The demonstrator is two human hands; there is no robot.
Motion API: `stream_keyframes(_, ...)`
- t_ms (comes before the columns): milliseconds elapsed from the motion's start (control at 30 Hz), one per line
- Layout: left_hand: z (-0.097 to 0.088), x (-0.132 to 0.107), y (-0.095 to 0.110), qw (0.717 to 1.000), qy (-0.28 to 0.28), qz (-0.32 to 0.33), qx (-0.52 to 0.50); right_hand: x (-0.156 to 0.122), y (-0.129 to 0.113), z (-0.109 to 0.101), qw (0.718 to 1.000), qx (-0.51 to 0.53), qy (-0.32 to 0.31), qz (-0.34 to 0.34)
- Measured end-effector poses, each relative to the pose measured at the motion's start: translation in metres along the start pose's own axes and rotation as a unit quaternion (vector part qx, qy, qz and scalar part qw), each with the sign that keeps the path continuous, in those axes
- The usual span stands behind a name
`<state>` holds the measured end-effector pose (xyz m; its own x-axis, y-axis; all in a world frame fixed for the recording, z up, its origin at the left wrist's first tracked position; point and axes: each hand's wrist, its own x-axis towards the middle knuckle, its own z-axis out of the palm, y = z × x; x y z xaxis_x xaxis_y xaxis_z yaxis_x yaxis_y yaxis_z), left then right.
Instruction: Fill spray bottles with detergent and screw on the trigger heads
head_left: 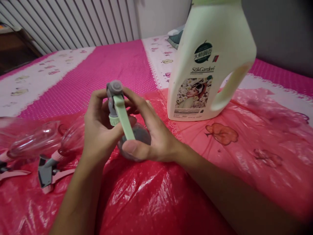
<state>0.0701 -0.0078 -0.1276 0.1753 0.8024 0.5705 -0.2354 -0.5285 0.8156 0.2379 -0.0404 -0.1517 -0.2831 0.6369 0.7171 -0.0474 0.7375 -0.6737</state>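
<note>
A spray bottle stands between my two hands, its grey nozzle head and long pale green trigger (124, 118) facing me. Below the trigger, the rounded clear body (143, 133) shows in part, dark inside. My left hand (99, 127) is closed about the neck near the green collar (113, 120), its thumb lying by the trigger. From the other side my right hand (156, 137) curls around the bottle. Its index finger reaches up to the nozzle head (115, 87), and its thumb rests at the trigger's lower end. Some fingertips are hidden behind the bottle.
A large white SukGarden jug (195, 73) with a handle stands upright behind my right hand. Left of my hands lie two clear spray bottles with pink triggers, one nearer (72, 140) and one farther left (36, 138). Red plastic sheeting (156, 202) covers the pink patterned bedspread (117, 67).
</note>
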Motion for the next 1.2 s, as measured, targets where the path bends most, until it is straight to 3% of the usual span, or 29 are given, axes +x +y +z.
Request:
stream_keyframes(133,-0.004,0.001,-0.005,0.999,0.012,0.021,0.034,0.001,-0.009,0.004,0.996,-0.057,0.040,0.049)
stream_keyframes(333,-0.007,-0.003,-0.005,1.000,-0.009,-0.008,0.010,-0.006,-0.011,0.007,0.991,-0.088,0.096,0.012)
stream_keyframes(533,-0.006,-0.004,-0.007,1.000,-0.008,0.001,-0.002,-0.009,-0.004,0.003,0.981,-0.115,0.145,0.056)
stream_keyframes(867,0.006,0.006,-0.003,0.993,0.108,0.004,-0.049,-0.005,0.019,0.010,0.982,-0.092,0.154,0.052)
stream_keyframes(967,0.007,0.006,-0.002,0.995,0.086,-0.011,-0.040,-0.004,0.022,0.012,0.984,-0.085,0.152,0.044)
stream_keyframes(1200,-0.001,-0.003,0.002,0.999,-0.021,0.010,0.038,-0.004,0.025,0.012,0.984,-0.084,0.153,0.046)
